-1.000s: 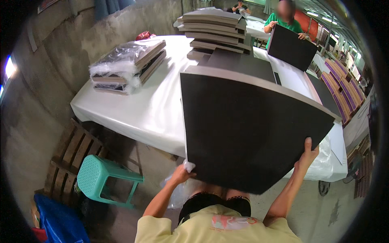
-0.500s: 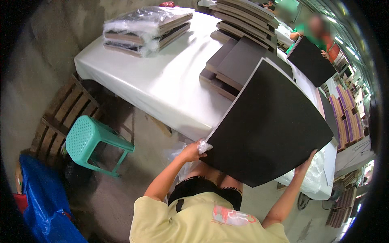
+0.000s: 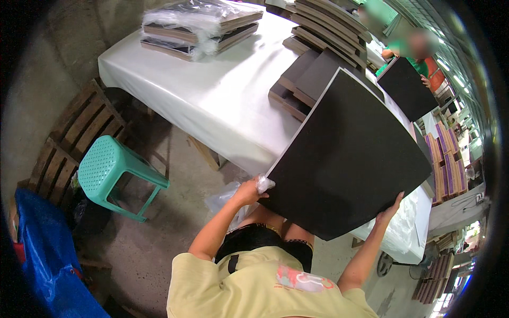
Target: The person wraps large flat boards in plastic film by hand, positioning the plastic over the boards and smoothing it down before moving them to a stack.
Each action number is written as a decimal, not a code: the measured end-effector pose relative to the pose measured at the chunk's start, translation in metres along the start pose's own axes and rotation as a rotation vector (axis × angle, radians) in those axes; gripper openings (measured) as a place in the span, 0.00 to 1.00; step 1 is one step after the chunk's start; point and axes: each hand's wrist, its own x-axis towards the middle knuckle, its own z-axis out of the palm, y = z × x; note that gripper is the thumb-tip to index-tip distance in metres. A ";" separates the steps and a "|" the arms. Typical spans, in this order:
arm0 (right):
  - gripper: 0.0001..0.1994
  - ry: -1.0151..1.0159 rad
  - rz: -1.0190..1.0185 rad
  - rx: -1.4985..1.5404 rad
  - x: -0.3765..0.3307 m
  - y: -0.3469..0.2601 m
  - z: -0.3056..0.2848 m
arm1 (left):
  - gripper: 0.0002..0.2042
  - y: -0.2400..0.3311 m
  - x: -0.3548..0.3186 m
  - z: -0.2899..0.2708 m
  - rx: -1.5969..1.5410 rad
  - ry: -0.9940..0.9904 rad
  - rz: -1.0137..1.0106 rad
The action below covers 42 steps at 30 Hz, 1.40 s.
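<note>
A large flat black panel (image 3: 344,159) with a pale edge is tilted up in front of me, its far end over the white-covered table (image 3: 175,95). My left hand (image 3: 249,192) grips its near left corner, with a crumpled piece of clear plastic (image 3: 264,183) pinched in the same fingers. On the opposite side my right hand (image 3: 391,208) holds the near right corner, fingers partly hidden by the panel. Just beyond the panel lie several dark boards (image 3: 318,77) in a stepped pile.
Plastic-wrapped boards (image 3: 199,32) sit at the table's far left. A tall stack of boards (image 3: 331,26) stands farther back. To my left are a green stool (image 3: 108,169), wooden pallets (image 3: 79,124) and a blue tarp (image 3: 50,259). Another person in green holds a black panel (image 3: 408,87).
My view has shifted, so the stool and tarp appear farther left and the table slightly higher. Both hands keep hold of the black panel, which stays tilted much as before.
</note>
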 end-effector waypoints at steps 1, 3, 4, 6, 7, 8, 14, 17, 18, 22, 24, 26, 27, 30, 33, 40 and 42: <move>0.34 0.032 0.001 0.000 -0.004 0.002 0.003 | 0.31 -0.003 0.000 0.000 -0.010 0.000 -0.024; 0.35 0.058 -0.036 -0.010 -0.009 0.005 0.002 | 0.31 0.004 0.000 -0.005 -0.038 -0.004 -0.065; 0.36 0.070 -0.054 -0.014 -0.010 0.008 0.000 | 0.30 0.005 -0.001 -0.005 -0.015 0.033 -0.038; 0.36 0.073 -0.017 0.035 -0.014 0.017 -0.010 | 0.30 0.006 -0.004 -0.006 0.033 0.107 0.023; 0.36 0.075 0.002 0.060 -0.016 0.023 -0.016 | 0.29 0.007 -0.005 -0.005 0.038 0.151 0.011; 0.36 0.081 0.001 0.044 -0.020 0.028 -0.020 | 0.29 0.007 -0.007 -0.005 0.045 0.194 -0.001; 0.36 0.141 0.022 -0.066 -0.036 0.056 -0.035 | 0.18 -0.004 -0.039 -0.055 0.031 0.436 -0.160; 0.36 0.135 0.036 -0.021 -0.039 0.056 -0.029 | 0.11 -0.026 -0.070 -0.090 0.118 0.641 -0.184; 0.36 0.146 0.022 -0.023 -0.040 0.055 -0.028 | 0.11 -0.021 -0.078 -0.103 0.076 0.718 -0.243; 0.36 0.151 0.010 -0.012 -0.041 0.055 -0.027 | 0.09 0.002 -0.109 -0.147 0.175 0.845 -0.267; 0.36 0.163 0.009 -0.009 -0.040 0.056 -0.028 | 0.09 0.010 -0.114 -0.154 0.197 0.879 -0.241; 0.36 0.187 0.019 -0.006 -0.041 0.054 -0.027 | 0.12 0.026 -0.114 -0.154 -0.053 0.799 -0.365; 0.36 0.187 0.021 0.003 -0.042 0.052 -0.026 | 0.14 0.033 -0.112 -0.151 -0.178 0.752 -0.425; 0.32 0.255 -0.076 -0.150 -0.044 0.050 -0.029 | 0.25 0.058 -0.095 -0.126 -0.511 0.643 -0.336; 0.25 0.419 -0.383 -0.549 -0.053 0.043 -0.034 | 0.33 0.099 -0.081 -0.097 -0.851 0.358 -0.459; 0.25 -0.275 -0.403 -0.004 -0.132 -0.003 0.041 | 0.28 0.201 -0.048 -0.052 -1.123 -0.181 -0.104; 0.36 -0.517 -0.304 0.095 -0.163 -0.001 0.062 | 0.23 0.231 -0.038 -0.041 -1.130 -0.191 -0.030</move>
